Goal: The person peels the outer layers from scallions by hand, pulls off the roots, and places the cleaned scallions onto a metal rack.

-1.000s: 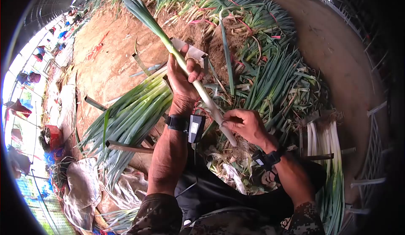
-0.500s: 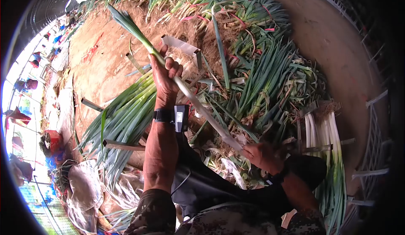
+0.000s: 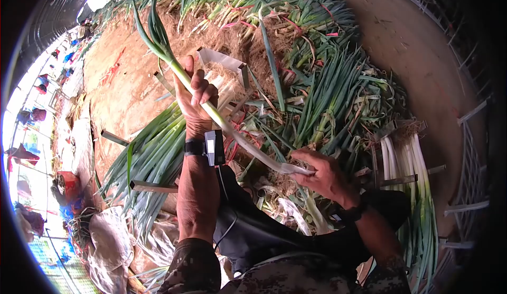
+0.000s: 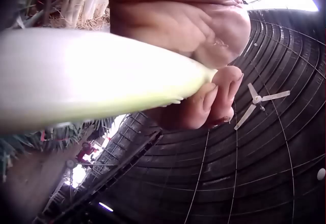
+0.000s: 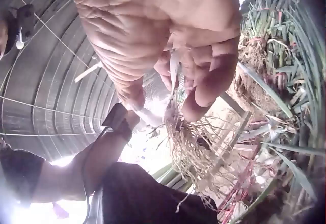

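My left hand (image 3: pixel 198 96) grips a long green onion (image 3: pixel 171 62) just below its leaves, fingers curled round the stalk. The leaves point up and away to the left, while the white shank slants down to the right. In the left wrist view the pale stalk (image 4: pixel 97 76) runs into my curled fingers (image 4: pixel 196 107). At the lower end my right hand (image 3: pixel 330 180) holds the whitish tip between thumb and fingers. Stringy roots (image 5: pixel 191 150) hang beside those fingers in the right wrist view, with a thin strip of skin (image 5: pixel 174 71) running up between them.
A bundle of green onions (image 3: pixel 153 146) lies across metal bars (image 3: pixel 153 187) at left. Another bundle (image 3: pixel 422 204) rests in a metal rack at right. Leafy onions (image 3: pixel 332 104) are heaped ahead, and a pale sack (image 3: pixel 111 236) lies at lower left.
Both hands have shifted with the green onion, the left hand leftward. My right hand moved down and right from the lower shank, then slightly up to the tip. The leaves have spread apart.
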`<state>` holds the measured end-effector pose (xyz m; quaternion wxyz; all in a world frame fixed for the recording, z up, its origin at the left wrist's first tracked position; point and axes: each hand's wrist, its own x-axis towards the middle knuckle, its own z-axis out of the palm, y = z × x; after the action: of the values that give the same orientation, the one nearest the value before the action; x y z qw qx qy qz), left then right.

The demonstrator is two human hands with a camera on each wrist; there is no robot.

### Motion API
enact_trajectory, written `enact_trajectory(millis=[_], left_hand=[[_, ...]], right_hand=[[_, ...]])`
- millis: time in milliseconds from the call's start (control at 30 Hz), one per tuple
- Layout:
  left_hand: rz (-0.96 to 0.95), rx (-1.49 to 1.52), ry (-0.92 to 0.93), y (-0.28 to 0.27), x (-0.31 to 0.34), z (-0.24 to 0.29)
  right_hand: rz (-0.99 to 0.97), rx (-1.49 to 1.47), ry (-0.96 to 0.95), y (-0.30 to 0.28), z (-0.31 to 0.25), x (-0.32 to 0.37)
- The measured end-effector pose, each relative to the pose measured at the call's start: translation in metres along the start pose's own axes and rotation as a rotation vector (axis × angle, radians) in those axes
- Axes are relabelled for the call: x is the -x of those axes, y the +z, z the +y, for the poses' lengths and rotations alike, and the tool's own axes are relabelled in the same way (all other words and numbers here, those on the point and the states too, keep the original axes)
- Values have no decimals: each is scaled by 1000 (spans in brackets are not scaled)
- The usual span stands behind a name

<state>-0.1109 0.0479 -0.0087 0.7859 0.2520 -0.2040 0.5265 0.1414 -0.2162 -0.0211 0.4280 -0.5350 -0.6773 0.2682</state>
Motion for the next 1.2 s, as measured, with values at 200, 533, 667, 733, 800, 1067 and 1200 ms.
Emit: enact_trajectory(millis=[200, 533, 667, 733, 800, 1067, 1200], left_hand=[[27, 14, 17, 3, 4, 2], [14, -130, -85, 15, 10, -40], [-52, -74, -54, 35, 5, -12], [-35, -92, -10, 32, 5, -17], [-22, -143, 48, 26, 2, -22], [107, -195, 117, 19, 3, -28], [143, -175, 141, 20, 9, -28]], right_hand=[[-143, 179, -29, 11, 17, 3], [-291, 538, 155, 10, 90, 72], [-410, 617, 366, -5, 140, 126], [-457, 651, 287, -15, 128, 108], [-181, 468, 210, -20, 99, 63], [145, 191, -117, 22, -1, -25], [76, 155, -20, 36, 2, -30]])
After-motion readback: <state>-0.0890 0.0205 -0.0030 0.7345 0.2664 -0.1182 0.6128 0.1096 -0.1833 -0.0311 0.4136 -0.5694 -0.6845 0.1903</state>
